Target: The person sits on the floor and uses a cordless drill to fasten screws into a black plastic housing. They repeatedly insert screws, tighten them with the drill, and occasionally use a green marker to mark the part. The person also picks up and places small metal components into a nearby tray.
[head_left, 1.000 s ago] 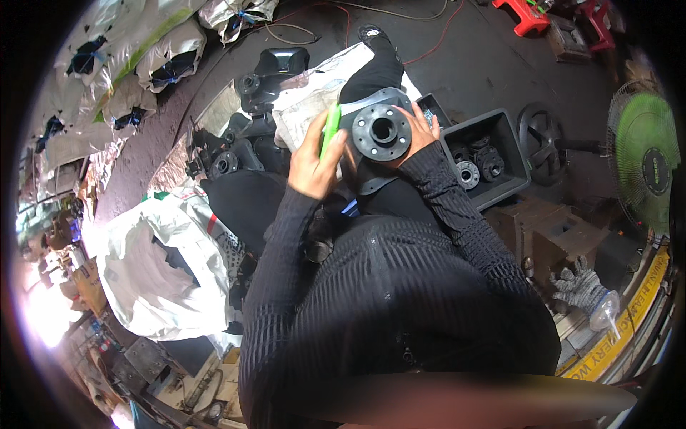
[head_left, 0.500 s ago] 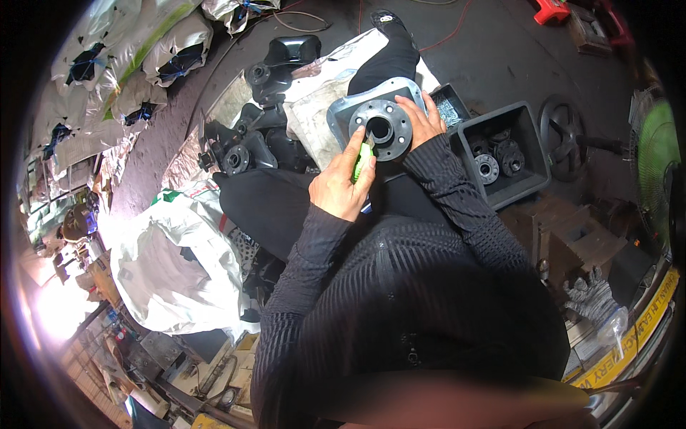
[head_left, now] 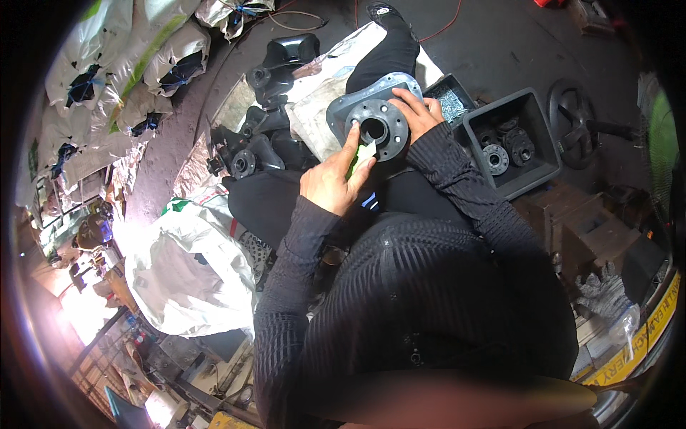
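Dark grey floor (head_left: 500, 61) beyond hands (head_left: 330, 184), dull, scuffed. Thin red cable (head_left: 444, 30) on it, far ahead. White wrapped bundles (head_left: 184, 51) massed far left. Harsh glare (head_left: 80, 313) lower left of hands, blown out; source unclear. Green fan (head_left: 661, 125) far right, partly lost in dark rim. Yellow beam (head_left: 638, 344) right, nearer body, bowed by lens.

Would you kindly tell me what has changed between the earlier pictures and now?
The left hand has moved right, from beside the black flanged part to its central hole, bringing the green tool there. Nothing was newly grasped or released. The right hand stays on the part's right side, and the round metal parts remain in the grey box.
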`<state>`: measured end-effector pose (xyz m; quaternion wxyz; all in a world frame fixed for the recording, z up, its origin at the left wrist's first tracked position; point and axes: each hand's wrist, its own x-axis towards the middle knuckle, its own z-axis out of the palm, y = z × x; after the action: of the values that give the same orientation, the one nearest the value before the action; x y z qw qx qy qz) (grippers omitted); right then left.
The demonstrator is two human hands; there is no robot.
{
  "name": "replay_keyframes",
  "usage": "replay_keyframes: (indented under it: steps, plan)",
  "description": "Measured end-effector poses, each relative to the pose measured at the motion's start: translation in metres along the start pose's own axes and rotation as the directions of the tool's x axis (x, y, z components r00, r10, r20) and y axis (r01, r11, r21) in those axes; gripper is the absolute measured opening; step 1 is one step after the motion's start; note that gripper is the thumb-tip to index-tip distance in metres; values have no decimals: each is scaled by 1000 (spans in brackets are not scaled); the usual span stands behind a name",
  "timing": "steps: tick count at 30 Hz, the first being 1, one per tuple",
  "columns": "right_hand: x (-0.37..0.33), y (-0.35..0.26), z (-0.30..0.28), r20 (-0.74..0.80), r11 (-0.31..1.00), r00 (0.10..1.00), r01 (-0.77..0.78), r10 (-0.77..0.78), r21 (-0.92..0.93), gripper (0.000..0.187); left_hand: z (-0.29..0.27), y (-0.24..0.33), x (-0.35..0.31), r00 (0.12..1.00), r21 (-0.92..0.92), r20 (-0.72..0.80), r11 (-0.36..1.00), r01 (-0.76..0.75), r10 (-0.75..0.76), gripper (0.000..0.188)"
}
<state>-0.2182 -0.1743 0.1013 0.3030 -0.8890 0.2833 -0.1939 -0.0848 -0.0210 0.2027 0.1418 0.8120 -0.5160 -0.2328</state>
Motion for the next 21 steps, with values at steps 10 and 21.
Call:
replay_keyframes:
  steps: [10, 21]
  plan:
    - [6, 5, -5, 65, 997, 995, 81, -80, -10, 72, -23, -33, 34, 969, 130, 141, 966, -222, 203, 49]
    - [-34, -35, 3, -188, 974, 958, -224, 216, -19, 100, -10, -19, 28, 982, 18, 78, 984, -175, 173, 51]
